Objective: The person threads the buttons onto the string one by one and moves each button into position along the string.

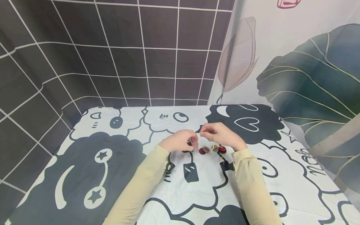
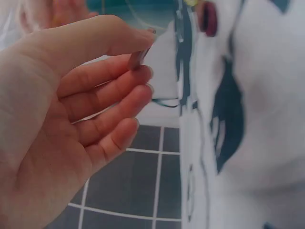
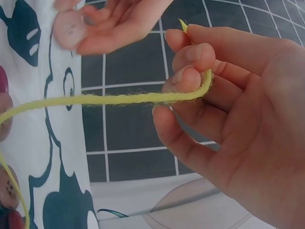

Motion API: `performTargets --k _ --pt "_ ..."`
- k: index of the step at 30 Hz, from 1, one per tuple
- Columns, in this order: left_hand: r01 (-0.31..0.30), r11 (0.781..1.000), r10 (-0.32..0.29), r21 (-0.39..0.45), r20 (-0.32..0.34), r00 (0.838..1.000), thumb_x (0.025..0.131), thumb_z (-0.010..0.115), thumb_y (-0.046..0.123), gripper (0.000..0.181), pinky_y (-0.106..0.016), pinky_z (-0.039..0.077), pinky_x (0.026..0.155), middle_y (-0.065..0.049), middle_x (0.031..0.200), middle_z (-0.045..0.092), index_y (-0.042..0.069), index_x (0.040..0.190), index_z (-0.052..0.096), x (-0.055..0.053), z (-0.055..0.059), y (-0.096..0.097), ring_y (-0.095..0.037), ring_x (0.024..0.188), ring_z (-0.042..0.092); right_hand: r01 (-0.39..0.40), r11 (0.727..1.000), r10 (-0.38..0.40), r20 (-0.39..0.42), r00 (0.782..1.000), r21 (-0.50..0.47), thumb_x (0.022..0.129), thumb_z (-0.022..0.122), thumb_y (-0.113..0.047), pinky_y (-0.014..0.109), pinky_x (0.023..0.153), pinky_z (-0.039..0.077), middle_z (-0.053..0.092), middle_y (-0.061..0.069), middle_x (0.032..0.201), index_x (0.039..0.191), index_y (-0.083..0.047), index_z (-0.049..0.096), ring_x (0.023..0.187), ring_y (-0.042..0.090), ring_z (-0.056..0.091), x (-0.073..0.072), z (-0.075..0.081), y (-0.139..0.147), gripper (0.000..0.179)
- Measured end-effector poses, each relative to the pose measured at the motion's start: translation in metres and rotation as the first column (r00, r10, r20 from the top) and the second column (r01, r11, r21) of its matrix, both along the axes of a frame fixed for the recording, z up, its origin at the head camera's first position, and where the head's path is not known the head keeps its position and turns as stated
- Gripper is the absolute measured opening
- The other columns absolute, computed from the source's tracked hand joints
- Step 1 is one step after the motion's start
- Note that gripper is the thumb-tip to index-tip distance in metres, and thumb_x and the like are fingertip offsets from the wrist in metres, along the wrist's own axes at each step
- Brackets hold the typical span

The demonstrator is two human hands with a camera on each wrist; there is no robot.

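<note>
Two pale yellow sleeves (image 1: 144, 184) rise from the lower edge of the head view, over a table (image 1: 180, 197) whose white cover is printed with dark cartoon shapes; just right of the frame's centre, two dark red buttons (image 1: 222, 149) and two brownish buttons (image 1: 206, 149) lie in a loose row beneath the hands, one dark red button touching or nearly touching a brownish one at the row's left end; the left hand (image 1: 179, 141), at the centre, has its grip nearly closed, thumb and fingertips pinching a pale pink button (image 1: 195, 144) by the edge; the right hand (image 1: 222, 135), just right of it, has a closed grip, thumb and forefinger pinching yellow yarn (image 3: 119, 99) near its tip, the other fingers bent; in the right wrist view the yarn runs to the buttons at the left edge, though whether it threads them I cannot tell; farther off, a dark backdrop (image 1: 160, 62) with white grid lines fills the upper left and centre, and a white hanging (image 1: 270, 34) with large leaf prints the upper right.
</note>
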State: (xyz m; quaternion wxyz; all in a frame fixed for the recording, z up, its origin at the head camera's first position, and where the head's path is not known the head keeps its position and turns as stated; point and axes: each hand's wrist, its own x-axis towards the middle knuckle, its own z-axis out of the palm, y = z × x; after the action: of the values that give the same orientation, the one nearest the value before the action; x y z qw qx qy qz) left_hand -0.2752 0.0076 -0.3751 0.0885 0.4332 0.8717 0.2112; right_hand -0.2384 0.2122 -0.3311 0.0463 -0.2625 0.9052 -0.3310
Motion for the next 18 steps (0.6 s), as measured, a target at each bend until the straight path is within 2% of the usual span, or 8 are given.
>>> performTargets --k 3,6,14,18 --pt "-0.002 0.999 0.002 0.052 -0.012 1.000 0.084 0.067 0.012 0.021 -0.028 0.050 0.088 -0.002 0.100 0.065 0.009 0.105 0.066 -0.001 0.007 -0.005 -0.016 0.095 0.063 -0.007 1.000 0.007 0.006 1.000 -0.007 0.094 0.060 -0.012 0.022 0.054 0.037 0.046 -0.006 0.061 0.090 -0.007 0.065 0.053 0.006 0.044 0.000 0.001 0.002 0.008" --pt "-0.002 0.997 0.006 0.079 -0.052 0.999 0.086 0.066 0.015 0.021 -0.028 0.049 0.090 -0.001 0.101 0.066 0.010 0.106 0.066 -0.001 0.013 -0.010 -0.016 0.097 0.062 -0.017 1.000 0.017 0.010 1.000 -0.010 0.094 0.059 -0.012 0.022 0.053 0.037 0.045 -0.006 0.061 0.090 -0.006 0.064 0.052 0.005 0.043 0.001 0.002 0.003 0.009" --pt "-0.019 0.988 0.034 0.152 -0.098 0.995 0.087 0.067 0.017 0.024 -0.030 0.050 0.090 -0.002 0.100 0.066 0.009 0.111 0.066 0.006 0.031 -0.021 -0.018 0.097 0.062 -0.047 0.999 0.047 0.023 0.999 -0.003 0.095 0.059 -0.013 0.022 0.056 0.038 0.044 -0.006 0.063 0.088 -0.007 0.064 0.053 0.005 0.043 0.003 0.005 0.000 0.011" --pt "-0.003 0.984 0.026 0.178 -0.129 0.991 0.088 0.068 0.017 0.024 -0.029 0.049 0.091 -0.002 0.098 0.065 0.009 0.110 0.066 0.008 0.038 -0.023 -0.016 0.096 0.061 -0.066 0.998 0.066 0.013 0.998 0.003 0.095 0.059 -0.012 0.022 0.057 0.039 0.045 -0.006 0.063 0.087 -0.009 0.065 0.055 0.006 0.044 0.003 0.006 -0.002 0.010"
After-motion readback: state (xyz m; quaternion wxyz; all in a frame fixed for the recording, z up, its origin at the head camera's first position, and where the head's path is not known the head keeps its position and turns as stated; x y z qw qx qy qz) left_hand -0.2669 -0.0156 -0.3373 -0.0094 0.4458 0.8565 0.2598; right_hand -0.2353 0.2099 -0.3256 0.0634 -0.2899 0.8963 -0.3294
